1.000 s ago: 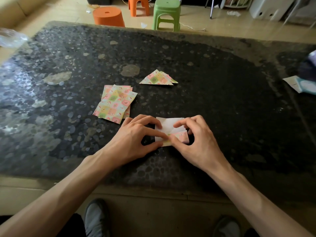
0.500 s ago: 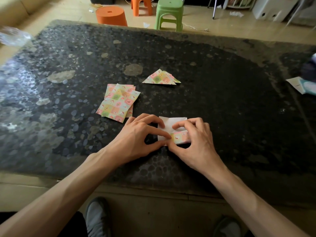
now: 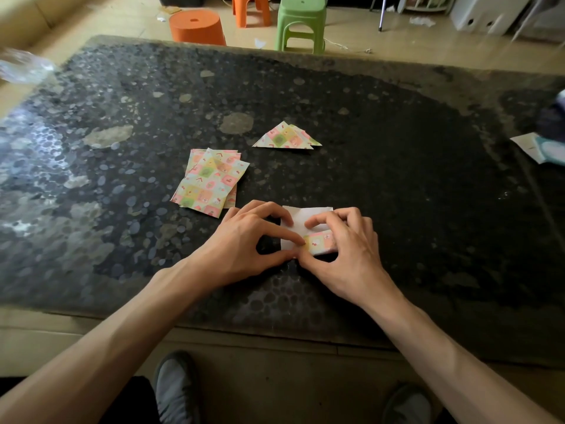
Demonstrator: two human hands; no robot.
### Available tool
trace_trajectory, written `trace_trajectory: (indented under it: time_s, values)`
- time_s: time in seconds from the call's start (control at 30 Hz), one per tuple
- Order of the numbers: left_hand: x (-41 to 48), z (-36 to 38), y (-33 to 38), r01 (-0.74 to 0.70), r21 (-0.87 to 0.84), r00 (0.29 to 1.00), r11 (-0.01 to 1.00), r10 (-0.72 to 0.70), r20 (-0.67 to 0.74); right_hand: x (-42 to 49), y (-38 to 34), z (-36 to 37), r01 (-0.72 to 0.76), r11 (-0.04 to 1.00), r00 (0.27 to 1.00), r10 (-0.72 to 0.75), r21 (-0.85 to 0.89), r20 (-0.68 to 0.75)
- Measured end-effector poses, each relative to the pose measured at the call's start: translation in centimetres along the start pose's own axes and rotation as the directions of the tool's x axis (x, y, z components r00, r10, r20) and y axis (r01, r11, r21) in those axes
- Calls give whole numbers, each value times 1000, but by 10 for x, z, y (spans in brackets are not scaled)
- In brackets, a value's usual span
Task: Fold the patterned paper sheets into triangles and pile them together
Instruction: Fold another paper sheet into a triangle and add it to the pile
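Note:
A patterned paper sheet (image 3: 305, 220) lies white side up near the table's front edge, its near edge turned over so a patterned strip shows. My left hand (image 3: 244, 243) pinches its left side with curled fingers. My right hand (image 3: 345, 243) pinches the turned-up patterned strip on the right. A loose stack of flat patterned sheets (image 3: 211, 180) lies to the left, just beyond my left hand. Farther back sits a small pile of folded triangles (image 3: 286, 137).
The dark mottled table (image 3: 397, 179) fills the view. White and pale blue papers (image 3: 541, 146) lie at its right edge, a clear plastic item (image 3: 21, 67) at the far left. Orange stools (image 3: 197, 26) and a green stool (image 3: 301, 21) stand beyond the table. My shoes show below.
My hands have stayed on the sheet; the right hand's fingers have shifted slightly along the turned-up strip. The stack and the triangles have not moved.

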State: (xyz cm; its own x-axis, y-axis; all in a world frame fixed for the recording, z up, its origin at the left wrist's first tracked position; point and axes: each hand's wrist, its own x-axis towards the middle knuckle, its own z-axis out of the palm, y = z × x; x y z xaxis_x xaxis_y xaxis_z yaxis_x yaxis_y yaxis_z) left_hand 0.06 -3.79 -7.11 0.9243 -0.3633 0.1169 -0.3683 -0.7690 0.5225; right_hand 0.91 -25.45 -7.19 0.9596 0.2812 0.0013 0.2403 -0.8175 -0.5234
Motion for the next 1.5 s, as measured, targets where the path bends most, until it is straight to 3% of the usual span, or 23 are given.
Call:
trace_trajectory:
  time_s: [0.53, 0.7, 1.17, 1.5]
  values:
    - [2, -5, 3, 92, -52, 994, 994, -89, 58, 6, -4, -5, -52, 999, 995, 52, -8, 89]
    - [3, -6, 2, 78, -38, 994, 996, -75, 85, 5, -5, -1, -54, 998, 997, 55, -25, 55]
    - [-1, 0, 3, 46, 0, 999, 999, -46, 1, 9, -4, -13, -56, 998, 988, 50, 32, 145]
    - [1, -2, 6, 60, 8, 998, 998, -60, 17, 13, 1, -21, -64, 995, 976, 46, 76, 214]
